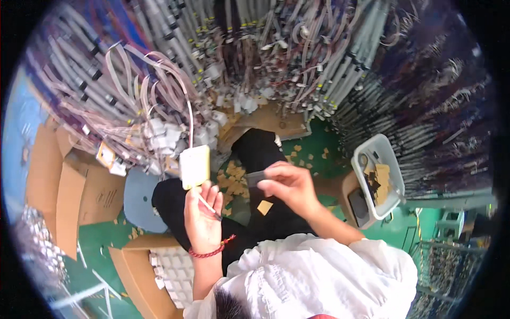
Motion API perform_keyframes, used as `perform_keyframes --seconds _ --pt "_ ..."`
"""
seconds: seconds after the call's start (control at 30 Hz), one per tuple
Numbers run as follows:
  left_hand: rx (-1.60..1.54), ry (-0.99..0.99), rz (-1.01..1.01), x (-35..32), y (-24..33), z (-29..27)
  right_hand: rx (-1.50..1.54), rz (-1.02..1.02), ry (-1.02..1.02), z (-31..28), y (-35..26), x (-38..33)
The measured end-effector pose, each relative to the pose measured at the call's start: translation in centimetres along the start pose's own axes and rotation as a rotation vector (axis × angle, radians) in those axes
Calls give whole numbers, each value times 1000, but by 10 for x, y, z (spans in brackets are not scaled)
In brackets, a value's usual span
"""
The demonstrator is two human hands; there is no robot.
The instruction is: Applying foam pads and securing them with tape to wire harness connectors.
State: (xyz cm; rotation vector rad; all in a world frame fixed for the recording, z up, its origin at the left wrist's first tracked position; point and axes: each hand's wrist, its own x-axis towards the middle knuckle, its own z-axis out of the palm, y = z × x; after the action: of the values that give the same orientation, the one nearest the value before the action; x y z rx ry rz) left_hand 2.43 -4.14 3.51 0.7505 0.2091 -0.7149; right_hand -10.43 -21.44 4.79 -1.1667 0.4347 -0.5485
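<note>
White block [194, 167] pinched by its near edge in the left hand [204, 218] — looks light, stiff; grip edges, spare the cable [191, 123]. Right hand [291, 187] pinches a thin grey piece [254, 178] — probably light.

Right hand [291, 187] between block [194, 166] and tub [397, 178]

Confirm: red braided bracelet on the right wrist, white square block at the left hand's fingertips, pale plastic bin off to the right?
Wrong wrist: the head view shows the red braided bracelet on the left hand's wrist. The white square block is at that hand's fingertips, and the pale plastic bin is off to the right.
</note>
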Motion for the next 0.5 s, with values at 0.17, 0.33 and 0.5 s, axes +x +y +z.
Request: perform_keyframes --seconds 0.17,0.33,0.5 --pt "368 -28 292 -10 -12 8 -565 -448 -117 76 14 9" --pt "275 -34 338 -12 -9 -2 -590 -370 -229 87 24 -4" --pt "359 -17 396 -7 -13 -2 -408 -164 -348 84 27 -5"
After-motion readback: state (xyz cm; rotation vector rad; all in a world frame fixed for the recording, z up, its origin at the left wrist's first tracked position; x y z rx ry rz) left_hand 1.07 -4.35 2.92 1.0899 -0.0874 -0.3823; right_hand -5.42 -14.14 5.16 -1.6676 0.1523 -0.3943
